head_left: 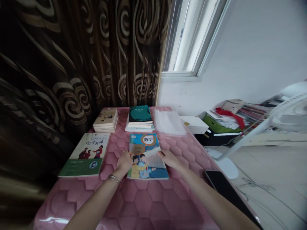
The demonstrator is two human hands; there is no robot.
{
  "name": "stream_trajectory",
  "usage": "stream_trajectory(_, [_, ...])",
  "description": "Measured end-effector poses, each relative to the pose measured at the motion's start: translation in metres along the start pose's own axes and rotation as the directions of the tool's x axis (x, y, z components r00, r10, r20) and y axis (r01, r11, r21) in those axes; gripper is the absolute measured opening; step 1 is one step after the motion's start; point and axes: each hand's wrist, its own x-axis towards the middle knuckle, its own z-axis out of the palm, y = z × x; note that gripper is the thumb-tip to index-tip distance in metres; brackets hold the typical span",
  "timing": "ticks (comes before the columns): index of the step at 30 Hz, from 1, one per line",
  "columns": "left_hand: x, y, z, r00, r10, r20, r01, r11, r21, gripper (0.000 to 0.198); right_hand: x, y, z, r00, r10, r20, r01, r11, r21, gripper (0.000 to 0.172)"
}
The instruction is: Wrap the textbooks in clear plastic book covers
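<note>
A blue maths textbook [148,157] lies on the pink hexagon-patterned table cover [148,204], its cover showing two cartoon children. My left hand [124,162], with bangles at the wrist, grips the book's left edge. On the opposite edge, my right hand [169,158] holds the book, thumb over the cover; its other fingers are mostly hidden. To the left lies a green-and-white book [85,156]. Behind the textbook stands a stack topped by a dark teal book [139,114]. Left of that is a stack of tan books [105,118].
Clear plastic sleeves [169,122] and a white box [194,124] sit at the table's back right. A black phone or tablet [227,191] rests along the right edge. Beyond are a white fan [254,131], floor cables and a green bin [219,123] of papers. A patterned curtain [115,54] borders the left.
</note>
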Motion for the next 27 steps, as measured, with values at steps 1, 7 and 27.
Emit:
stream_trajectory(1, [-0.002, 0.0, 0.0, 1.0, -0.004, -0.017, 0.004, 1.0, 0.011, 0.019, 0.0, -0.001, 0.0, 1.0, -0.002, -0.005, 0.002, 1.0, -0.004, 0.023])
stream_trajectory(7, [-0.005, -0.018, -0.047, 0.992, 0.039, -0.119, -0.031, 0.998, 0.063, 0.025, -0.001, -0.04, 0.006, 0.997, -0.047, -0.053, 0.045, 0.998, -0.049, 0.027])
stream_trajectory(27, [0.006, -0.206, -0.187, 0.961, -0.158, -0.228, 0.256, 0.818, 0.515, 0.032, 0.043, -0.228, 0.19, 0.982, -0.122, 0.145, 0.126, 0.992, -0.014, 0.031])
